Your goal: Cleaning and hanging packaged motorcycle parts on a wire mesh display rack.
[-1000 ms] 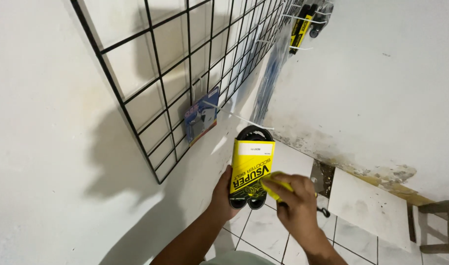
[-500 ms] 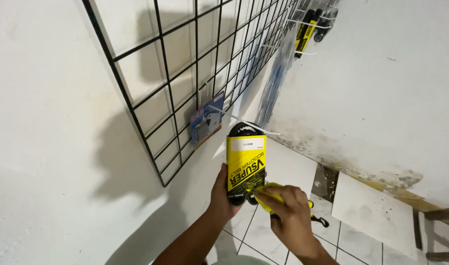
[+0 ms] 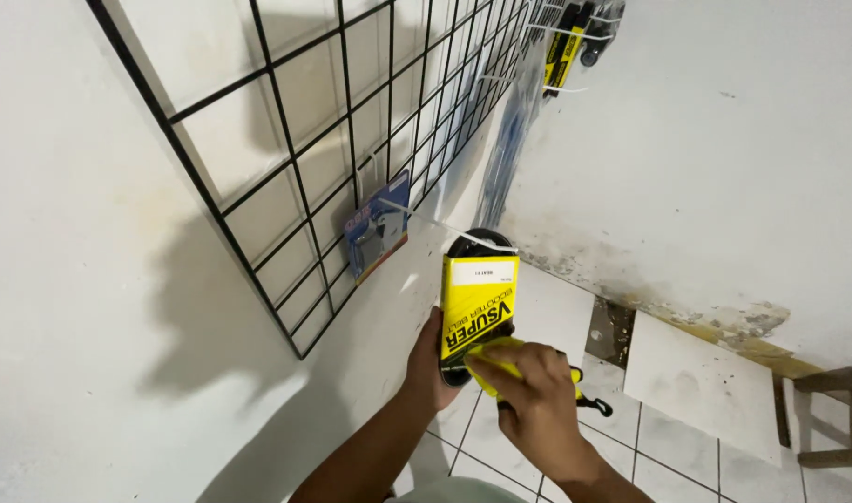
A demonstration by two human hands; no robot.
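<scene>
Fingers: those of the left hand (image 3: 432, 365) are wrapped around the lower end of a black belt in a yellow sleeve (image 3: 476, 300), thumb side toward the camera, clamped on it. Fingers of the right hand (image 3: 536, 402) are curled together around a yellow cloth (image 3: 500, 359), pressed against the bottom front of the sleeve.

Head view, item by item:

- Belt in sleeve: held upright and slightly tilted, in front of the white wall (image 3: 81, 279), above the tiled floor (image 3: 696, 438). A black loop shows at the top of the sleeve; a white label sits near the sleeve's upper edge.
- White hook (image 3: 445, 224): a thin rod that juts from the black wire grid (image 3: 296, 186) and ends touching or just at the belt's top loop; I cannot tell whether the loop hangs on it.
- Blue packet (image 3: 378, 228): hangs on the grid, just left of the belt, apart from it.
- More yellow-and-black packs (image 3: 566, 47): hang at the far upper end of the grid, well apart from the hands.
- Small black clip (image 3: 595, 406): dangles just right of the right hand, beside the cloth.
- Wooden stool (image 3: 840, 414): at the right edge, on the floor, well apart.
</scene>
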